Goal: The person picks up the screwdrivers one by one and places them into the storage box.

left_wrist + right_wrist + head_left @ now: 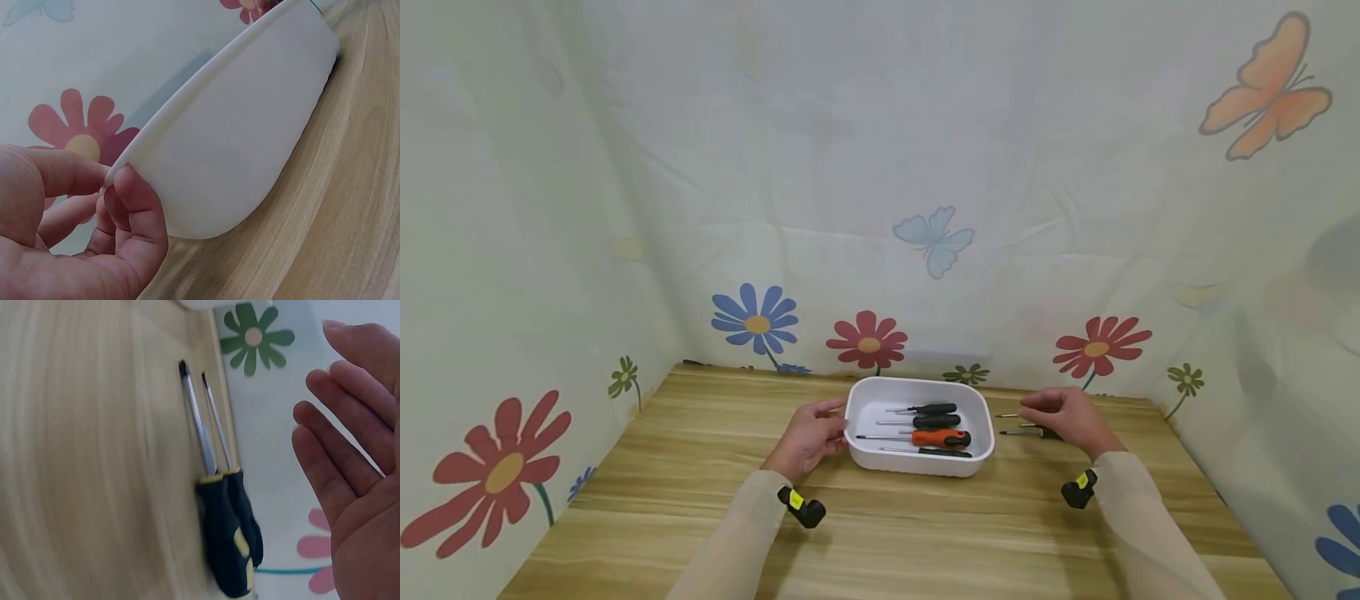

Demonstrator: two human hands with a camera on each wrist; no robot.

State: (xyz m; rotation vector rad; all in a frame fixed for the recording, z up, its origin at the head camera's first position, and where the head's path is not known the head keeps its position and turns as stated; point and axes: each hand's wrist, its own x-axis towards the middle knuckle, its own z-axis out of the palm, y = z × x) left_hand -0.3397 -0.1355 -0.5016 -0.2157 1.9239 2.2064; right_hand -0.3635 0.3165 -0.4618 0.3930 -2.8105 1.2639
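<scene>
A white tray [976,457] sits mid-table and holds several screwdrivers, one with an orange handle [942,438]. My left hand [811,438] holds the tray's left rim; in the left wrist view the thumb [139,212] and fingers pinch the tray's edge [250,125]. My right hand [1066,417] hovers open just right of the tray, above two black-and-yellow screwdrivers [228,531] that lie side by side on the table; their shafts [1009,416] point toward the tray. Its fingers [340,437] are straight and touch nothing.
The wooden table [700,467] is walled on three sides by a pale cloth printed with flowers [868,340] and butterflies. The two loose screwdrivers lie close to the back wall.
</scene>
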